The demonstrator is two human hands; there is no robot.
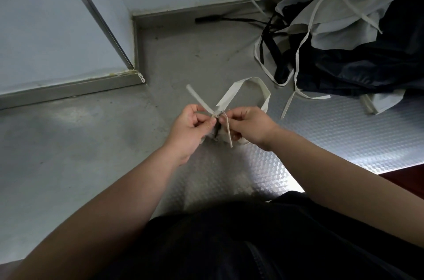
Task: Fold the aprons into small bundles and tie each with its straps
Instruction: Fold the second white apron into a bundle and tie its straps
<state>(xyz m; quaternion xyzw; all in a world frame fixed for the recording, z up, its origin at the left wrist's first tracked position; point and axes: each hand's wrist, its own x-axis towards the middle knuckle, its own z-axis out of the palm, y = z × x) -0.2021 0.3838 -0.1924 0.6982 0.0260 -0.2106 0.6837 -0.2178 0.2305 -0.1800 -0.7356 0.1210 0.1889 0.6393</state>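
A small folded white apron bundle (221, 136) rests on the steel table, mostly hidden under my hands. My left hand (191, 127) and my right hand (249, 126) both pinch its white straps at a knot (218, 114) on top of the bundle. One strap end (197, 98) sticks up to the far left. A wider strap loop (250, 86) arches away to the right, and a thin tail (228, 134) hangs down in front.
A heap of white and dark aprons (358, 34) with loose straps lies at the far right. The steel table (96, 142) meets a raised rim and wall (68, 16) at the left and back. A black cord (229, 19) lies by the back rim.
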